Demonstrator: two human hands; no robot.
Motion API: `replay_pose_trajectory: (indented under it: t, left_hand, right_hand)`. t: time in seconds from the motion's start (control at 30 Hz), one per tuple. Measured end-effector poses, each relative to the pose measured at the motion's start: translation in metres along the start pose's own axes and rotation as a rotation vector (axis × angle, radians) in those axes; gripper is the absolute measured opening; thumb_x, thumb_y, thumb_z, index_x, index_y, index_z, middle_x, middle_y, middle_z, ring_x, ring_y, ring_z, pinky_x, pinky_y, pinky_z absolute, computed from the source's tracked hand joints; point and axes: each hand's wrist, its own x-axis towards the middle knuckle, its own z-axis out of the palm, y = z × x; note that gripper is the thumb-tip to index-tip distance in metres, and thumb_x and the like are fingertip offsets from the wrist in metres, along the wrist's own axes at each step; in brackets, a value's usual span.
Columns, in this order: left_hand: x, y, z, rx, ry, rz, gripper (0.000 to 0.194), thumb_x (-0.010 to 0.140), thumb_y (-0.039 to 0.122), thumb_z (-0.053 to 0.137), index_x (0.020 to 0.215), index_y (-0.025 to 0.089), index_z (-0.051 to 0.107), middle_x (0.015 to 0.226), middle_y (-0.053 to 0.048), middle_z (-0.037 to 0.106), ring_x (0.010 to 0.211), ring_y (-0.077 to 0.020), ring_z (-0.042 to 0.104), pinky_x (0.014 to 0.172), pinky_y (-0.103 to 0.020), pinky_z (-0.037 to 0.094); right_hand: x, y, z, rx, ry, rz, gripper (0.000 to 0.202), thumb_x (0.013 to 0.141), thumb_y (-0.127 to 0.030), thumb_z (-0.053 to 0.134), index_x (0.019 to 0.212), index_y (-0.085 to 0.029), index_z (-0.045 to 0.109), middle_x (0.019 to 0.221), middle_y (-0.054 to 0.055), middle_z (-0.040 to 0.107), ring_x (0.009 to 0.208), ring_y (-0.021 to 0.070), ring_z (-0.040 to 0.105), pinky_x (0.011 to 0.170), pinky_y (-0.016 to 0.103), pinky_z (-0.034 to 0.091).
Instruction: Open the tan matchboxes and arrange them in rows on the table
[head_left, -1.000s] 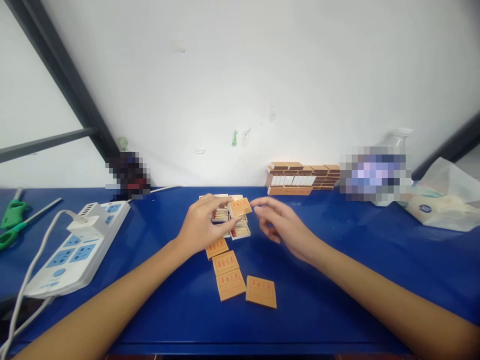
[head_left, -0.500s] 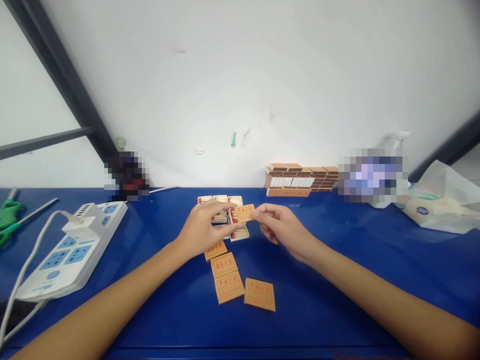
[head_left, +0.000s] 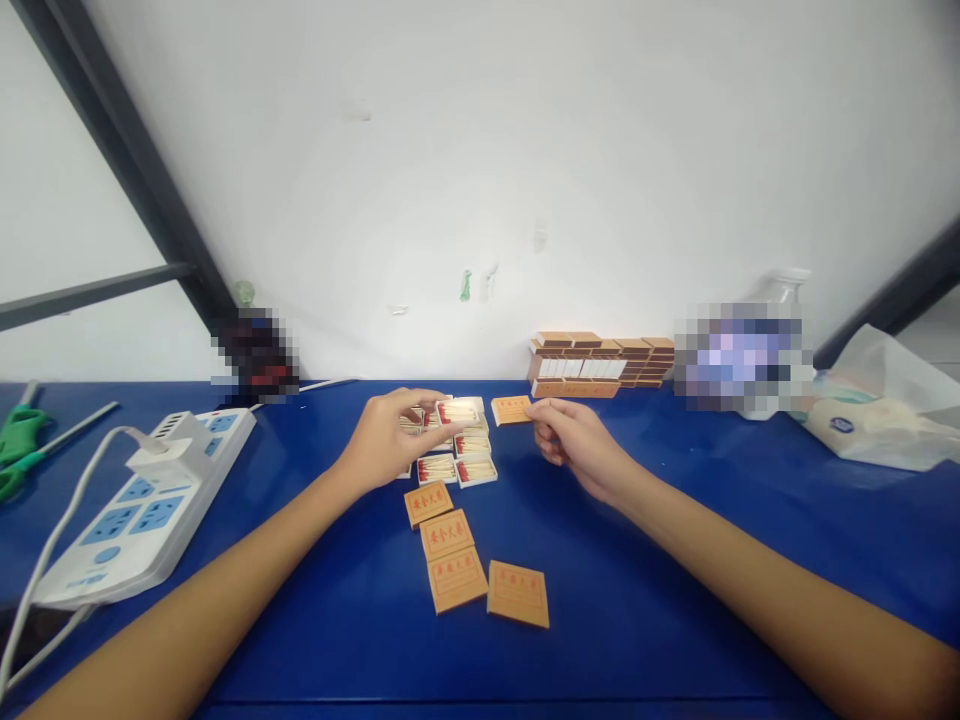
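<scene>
My left hand [head_left: 390, 440] grips a white matchbox tray [head_left: 459, 411] full of red-tipped matches between thumb and fingers, above the other trays. In my right hand [head_left: 574, 440] an orange matchbox sleeve [head_left: 513, 409] with red print is pinched, a little apart from that tray on its right. Several open trays of matches [head_left: 476, 469] lie in rows under and beside my left hand, which partly hides them. Nearer to me, several orange matchboxes [head_left: 457, 580] lie flat, one of them [head_left: 518, 593] set off to the right.
Against the wall stands a stack of matchboxes [head_left: 645, 365]. On the left of the blue table [head_left: 660, 620] are a white power strip [head_left: 142, 520] with cables and a green-handled tool [head_left: 26, 440]. A plastic-wrapped pack [head_left: 877, 425] lies at the right.
The orange sleeve has come off the match tray and moved right with my right hand. My left hand has shifted slightly left and up, holding the uncovered tray.
</scene>
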Motion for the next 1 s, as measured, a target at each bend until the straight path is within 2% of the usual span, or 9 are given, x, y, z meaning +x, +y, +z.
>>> replay_pose_trajectory:
  t: [0.13, 0.23, 0.5, 0.63, 0.8, 0.9, 1.0]
  left_hand:
    - [0.011, -0.02, -0.015, 0.032, 0.012, -0.096, 0.043, 0.083, 0.051, 0.079, 0.115, 0.023, 0.076, 0.106, -0.005, 0.078, 0.081, -0.0187, 0.071, 0.074, -0.033, 0.058]
    - [0.017, -0.037, -0.023, 0.073, 0.036, -0.105, 0.041, 0.086, 0.051, 0.074, 0.114, 0.022, 0.076, 0.104, -0.006, 0.077, 0.088, -0.0206, 0.07, 0.079, -0.034, 0.058]
    - [0.019, -0.071, -0.031, 0.166, 0.065, -0.216, 0.045, 0.088, 0.051, 0.069, 0.119, 0.019, 0.074, 0.113, -0.009, 0.078, 0.101, -0.0261, 0.071, 0.09, -0.04, 0.056]
    - [0.018, -0.084, -0.031, 0.213, 0.081, -0.246, 0.046, 0.089, 0.052, 0.068, 0.121, 0.019, 0.072, 0.119, -0.011, 0.077, 0.109, -0.0287, 0.071, 0.096, -0.043, 0.055]
    - [0.02, -0.097, -0.024, 0.173, 0.039, -0.254, 0.047, 0.092, 0.053, 0.063, 0.123, 0.019, 0.071, 0.125, -0.011, 0.075, 0.117, -0.0283, 0.069, 0.103, -0.041, 0.051]
    - [0.024, -0.101, -0.019, 0.137, -0.008, -0.293, 0.049, 0.091, 0.053, 0.064, 0.123, 0.017, 0.07, 0.125, -0.011, 0.075, 0.117, -0.0282, 0.069, 0.102, -0.04, 0.051]
    - [0.032, -0.104, -0.016, 0.131, -0.074, -0.27, 0.047, 0.089, 0.051, 0.064, 0.12, 0.018, 0.072, 0.123, -0.01, 0.076, 0.114, -0.0282, 0.07, 0.101, -0.039, 0.051]
  right_hand:
    - [0.013, 0.006, -0.012, -0.044, 0.031, 0.012, 0.038, 0.076, -0.043, 0.077, 0.067, -0.021, 0.047, 0.058, -0.006, 0.045, 0.046, 0.0068, 0.039, 0.041, 0.022, 0.027]
    - [0.019, 0.008, -0.018, -0.102, 0.057, 0.022, 0.038, 0.074, -0.044, 0.078, 0.067, -0.02, 0.049, 0.057, -0.006, 0.045, 0.046, 0.0067, 0.039, 0.04, 0.021, 0.028]
    - [0.017, 0.005, -0.021, -0.299, 0.067, 0.038, 0.026, 0.08, -0.035, 0.072, 0.069, -0.019, 0.055, 0.06, -0.003, 0.05, 0.047, 0.0075, 0.042, 0.038, 0.02, 0.032]
    - [0.016, 0.003, -0.018, -0.337, 0.072, 0.049, 0.023, 0.081, -0.032, 0.071, 0.069, -0.019, 0.056, 0.06, -0.003, 0.052, 0.046, 0.0074, 0.043, 0.037, 0.02, 0.033]
    - [0.016, 0.003, -0.016, -0.39, 0.063, 0.066, 0.019, 0.083, -0.031, 0.069, 0.074, -0.018, 0.06, 0.06, -0.002, 0.054, 0.046, 0.008, 0.045, 0.036, 0.019, 0.033]
    - [0.017, 0.004, -0.017, -0.403, 0.044, 0.055, 0.018, 0.084, -0.03, 0.068, 0.074, -0.018, 0.059, 0.061, -0.002, 0.054, 0.047, 0.008, 0.045, 0.036, 0.019, 0.033]
    - [0.017, 0.005, -0.018, -0.397, 0.036, 0.055, 0.018, 0.083, -0.029, 0.068, 0.073, -0.018, 0.059, 0.061, -0.003, 0.055, 0.047, 0.0078, 0.045, 0.035, 0.018, 0.033]
